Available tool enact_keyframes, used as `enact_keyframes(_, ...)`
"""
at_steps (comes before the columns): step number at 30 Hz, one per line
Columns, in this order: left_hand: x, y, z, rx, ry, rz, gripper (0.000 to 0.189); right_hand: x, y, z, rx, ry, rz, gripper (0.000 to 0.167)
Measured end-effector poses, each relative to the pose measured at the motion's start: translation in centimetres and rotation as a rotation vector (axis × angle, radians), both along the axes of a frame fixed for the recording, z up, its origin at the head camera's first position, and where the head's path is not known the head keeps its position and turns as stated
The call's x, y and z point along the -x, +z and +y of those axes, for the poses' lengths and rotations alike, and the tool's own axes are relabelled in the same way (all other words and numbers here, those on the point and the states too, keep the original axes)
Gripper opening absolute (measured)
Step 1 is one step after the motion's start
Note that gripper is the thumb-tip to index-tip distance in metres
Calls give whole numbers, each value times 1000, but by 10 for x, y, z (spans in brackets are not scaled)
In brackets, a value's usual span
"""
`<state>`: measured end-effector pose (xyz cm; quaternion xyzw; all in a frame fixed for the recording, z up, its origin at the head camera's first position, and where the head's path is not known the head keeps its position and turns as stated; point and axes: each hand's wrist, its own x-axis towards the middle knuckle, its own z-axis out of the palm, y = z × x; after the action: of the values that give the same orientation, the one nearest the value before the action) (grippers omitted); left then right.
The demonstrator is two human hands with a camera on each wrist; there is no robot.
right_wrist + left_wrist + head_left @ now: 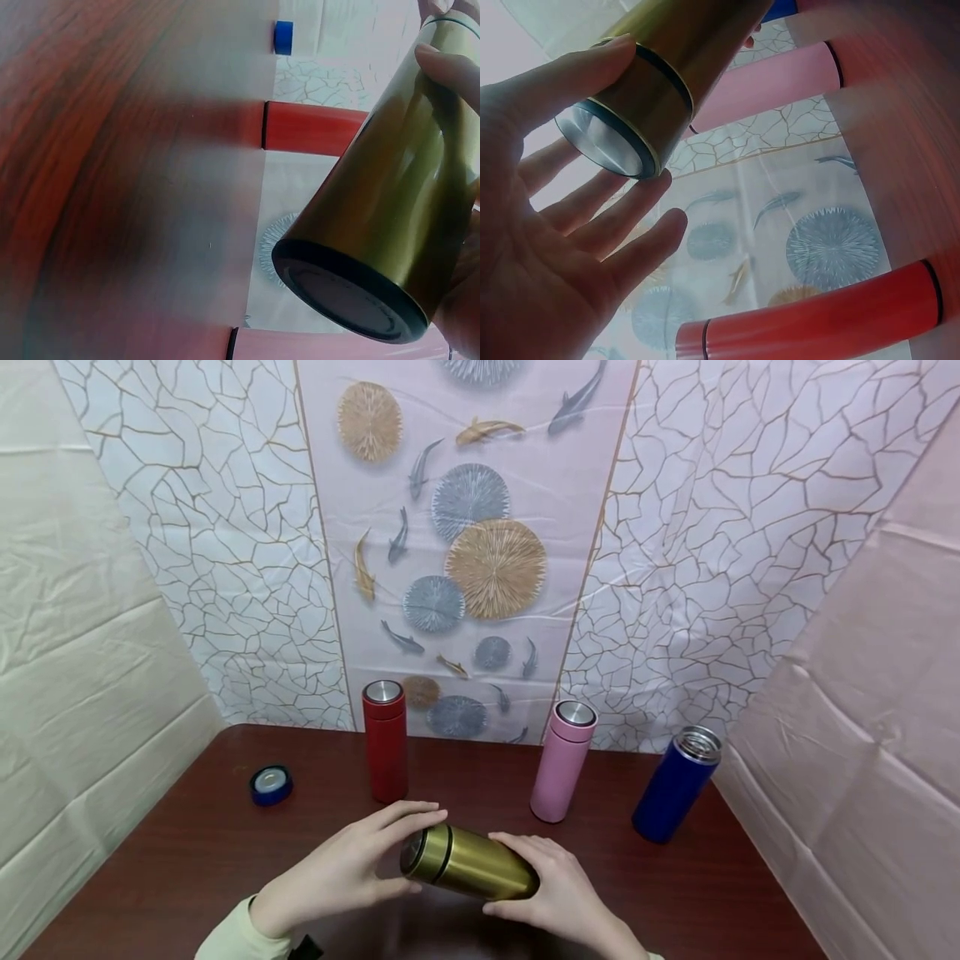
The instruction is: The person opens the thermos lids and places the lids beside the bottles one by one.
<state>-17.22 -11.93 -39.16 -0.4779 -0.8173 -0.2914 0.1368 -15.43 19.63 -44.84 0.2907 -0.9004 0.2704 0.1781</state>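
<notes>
A gold thermos flask (483, 862) with a steel-topped lid is held tilted on its side above the table, lid to the left. My right hand (558, 889) grips its body near the base. At the lid end is my left hand (352, 868), fingers spread and mostly straight. In the left wrist view its thumb (604, 67) lies against the lid and the fingers reach past the lid's end. The flask's dark base (349, 292) faces the right wrist camera; much of the right hand is cut off there.
Behind stand a red thermos (387, 747) and a pink thermos (562, 764), both lidded. A blue thermos (675, 787) without its lid stands at the right. At the left lies a blue lid (271, 785), underside up. Patterned cloth (247, 568) hangs behind the brown table (187, 860).
</notes>
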Motion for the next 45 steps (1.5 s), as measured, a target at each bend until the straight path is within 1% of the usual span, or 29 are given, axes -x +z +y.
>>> enact_keyframes(3, 0, 0, 0, 2, 13, 32, 84, 2, 0, 0, -13, 7, 31, 76)
enact_keyframes(7, 0, -1, 0, 25, 74, 46, 79, 3, 1, 1, -30, 10, 60, 77)
enact_keyframes(10, -1, -2, 0, 48, 136, 28, 75, 3, 0, 1, -42, 13, 80, 78)
enact_keyframes(13, -1, -2, -1, 65, 195, -6, 73, 4, -1, 0, -46, 17, 103, 78)
enact_keyframes(16, 0, -3, 0, 77, 231, -28, 73, 4, -2, 0, -41, 26, 120, 78)
enact_keyframes(18, 0, -4, 0, 79, 240, -30, 74, 4, -3, 0, -38, 30, 129, 78)
enact_keyframes(21, 0, -5, 0, 68, 216, -27, 77, 4, -4, 1, -34, 32, 137, 78)
enact_keyframes(25, -1, -5, 1, 46, 133, -15, 80, 4, -4, 2, -30, 29, 141, 78)
enact_keyframes(27, -1, -3, 2, 41, 102, -8, 81, 4, -3, 2, -29, 26, 142, 78)
enact_keyframes(32, -1, 0, 2, 33, 63, 7, 82, 4, -2, 4, -34, 25, 161, 79)
enact_keyframes(36, -1, 0, 3, 19, 34, 40, 78, 4, -2, 5, -36, 29, 173, 80)
enact_keyframes(38, 0, -1, 4, 16, 34, 47, 74, 4, -2, 5, -38, 28, 173, 81)
enact_keyframes(40, 0, -2, 4, 15, 48, 39, 70, 3, -2, 5, -40, 27, 169, 81)
enact_keyframes(45, 1, -4, 6, 15, 120, -46, 63, 3, -1, 5, -47, 40, 180, 81)
